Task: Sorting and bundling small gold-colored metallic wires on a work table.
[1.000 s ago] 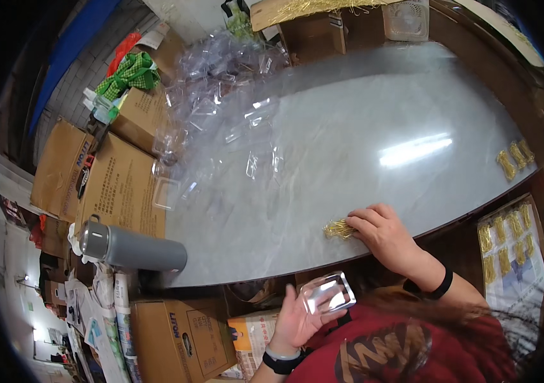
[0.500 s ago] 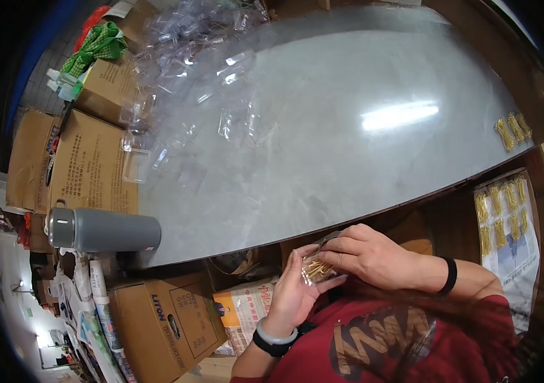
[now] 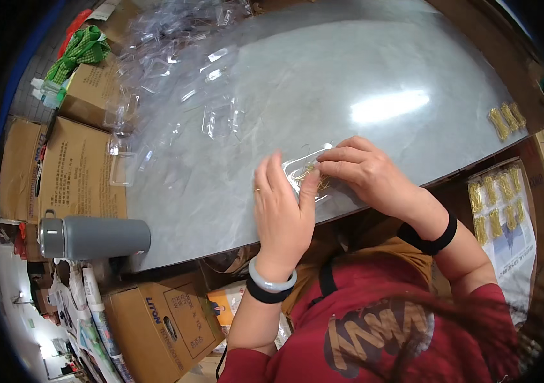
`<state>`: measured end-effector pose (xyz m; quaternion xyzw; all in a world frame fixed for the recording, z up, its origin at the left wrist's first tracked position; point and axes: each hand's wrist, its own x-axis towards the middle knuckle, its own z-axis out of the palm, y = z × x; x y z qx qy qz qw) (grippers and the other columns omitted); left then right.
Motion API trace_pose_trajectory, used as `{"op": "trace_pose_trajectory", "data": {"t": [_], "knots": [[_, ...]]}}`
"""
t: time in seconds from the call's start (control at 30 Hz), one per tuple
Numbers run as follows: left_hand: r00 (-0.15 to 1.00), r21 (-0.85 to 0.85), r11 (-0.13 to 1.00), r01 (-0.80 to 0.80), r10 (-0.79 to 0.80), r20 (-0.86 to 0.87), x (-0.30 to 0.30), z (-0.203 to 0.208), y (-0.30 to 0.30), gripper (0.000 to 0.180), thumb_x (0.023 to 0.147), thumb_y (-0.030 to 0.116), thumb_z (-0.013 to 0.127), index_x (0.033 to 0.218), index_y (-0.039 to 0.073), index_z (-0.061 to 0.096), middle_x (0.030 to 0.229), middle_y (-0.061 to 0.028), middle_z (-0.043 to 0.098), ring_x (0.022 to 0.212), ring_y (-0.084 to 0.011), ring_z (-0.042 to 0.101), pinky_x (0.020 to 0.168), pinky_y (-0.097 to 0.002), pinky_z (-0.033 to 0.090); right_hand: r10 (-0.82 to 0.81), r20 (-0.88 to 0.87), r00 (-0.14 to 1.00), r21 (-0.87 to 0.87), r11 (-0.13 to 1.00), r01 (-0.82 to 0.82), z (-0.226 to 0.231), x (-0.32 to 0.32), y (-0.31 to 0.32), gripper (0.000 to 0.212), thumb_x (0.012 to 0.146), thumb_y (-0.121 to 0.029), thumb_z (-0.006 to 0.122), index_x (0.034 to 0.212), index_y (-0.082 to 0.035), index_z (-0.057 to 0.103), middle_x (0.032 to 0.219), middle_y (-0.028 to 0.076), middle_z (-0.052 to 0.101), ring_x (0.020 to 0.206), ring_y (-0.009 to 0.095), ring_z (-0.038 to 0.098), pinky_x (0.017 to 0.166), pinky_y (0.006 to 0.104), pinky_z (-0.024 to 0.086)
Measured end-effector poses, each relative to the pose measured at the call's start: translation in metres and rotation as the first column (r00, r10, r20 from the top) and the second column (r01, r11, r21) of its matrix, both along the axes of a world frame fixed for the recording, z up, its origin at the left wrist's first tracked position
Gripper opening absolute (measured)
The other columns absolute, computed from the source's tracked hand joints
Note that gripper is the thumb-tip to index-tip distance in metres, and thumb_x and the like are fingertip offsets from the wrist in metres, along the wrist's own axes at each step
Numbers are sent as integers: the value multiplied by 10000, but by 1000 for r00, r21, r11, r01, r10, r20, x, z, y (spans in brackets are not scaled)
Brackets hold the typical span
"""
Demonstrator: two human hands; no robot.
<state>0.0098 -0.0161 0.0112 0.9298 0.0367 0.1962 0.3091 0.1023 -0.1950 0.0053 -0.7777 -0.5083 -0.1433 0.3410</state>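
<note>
A small clear plastic case (image 3: 295, 167) lies at the table's near edge between my two hands, with thin gold wire pieces (image 3: 323, 184) in or on it. My left hand (image 3: 281, 207) is beside it on the left, fingers stretched out and thumb pointing at the gold pieces; it grips nothing. From the right my right hand (image 3: 369, 171) reaches over the case, fingers bent and tips together near my left thumb. What those fingertips pinch, if anything, is hidden.
Many clear plastic cases (image 3: 176, 76) are heaped at the table's far left. A grey bottle (image 3: 103, 237) lies at the left edge beside cardboard boxes (image 3: 80, 172). Gold bundles (image 3: 506, 120) rest at the right, and more (image 3: 495, 198) lie on a sheet below.
Both hands have moved forward from in front of my body onto the table, bringing the clear case with the gold pieces. My left hand has let go and its fingers have straightened.
</note>
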Motion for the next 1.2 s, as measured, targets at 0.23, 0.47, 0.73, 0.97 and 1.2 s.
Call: {"op": "trace_pose_trajectory", "data": {"t": [0.23,0.47,0.73,0.97,1.2], "knots": [[964,57,962,266,-266,-4,-8,-21,1,775,908,294,752,1501,-25,368,1552,-234,375,1490,-464,274,1190,-535,294,112,-47,993,-66,991,-115,19,-2,1,407,737,-26,696,1143,-40,689,1086,88,691,1049,285,617,938,383,513],[973,73,971,228,-229,9,-10,-23,1,716,919,339,739,1466,-8,433,1520,-214,437,1479,-459,303,1184,-526,306,145,-183,972,129,984,-122,22,7,-17,311,872,-47,695,1181,-29,668,1107,130,674,1026,340,600,937,421,498],[963,176,947,271,-265,-54,-16,-16,-5,753,969,377,662,1511,-56,371,1539,-232,401,1474,-477,285,1193,-523,281,-117,-369,922,45,989,144,3,-16,-52,320,909,-62,681,1226,-33,649,1086,143,672,998,353,612,882,436,490],[957,255,922,291,-282,-69,-15,-12,-11,714,985,349,634,1515,-48,369,1552,-221,388,1464,-475,293,1187,-529,287,-91,-365,927,80,988,129,3,-16,-47,340,870,-80,738,1196,-37,652,980,123,675,907,334,624,805,423,511],[945,285,903,322,-325,-37,-15,-12,-9,671,1015,339,581,1527,-36,364,1583,-193,373,1486,-469,266,1193,-580,249,-210,-470,857,178,929,325,8,-26,-31,252,859,-41,744,1102,-30,680,900,121,680,842,314,635,751,402,520]]}}
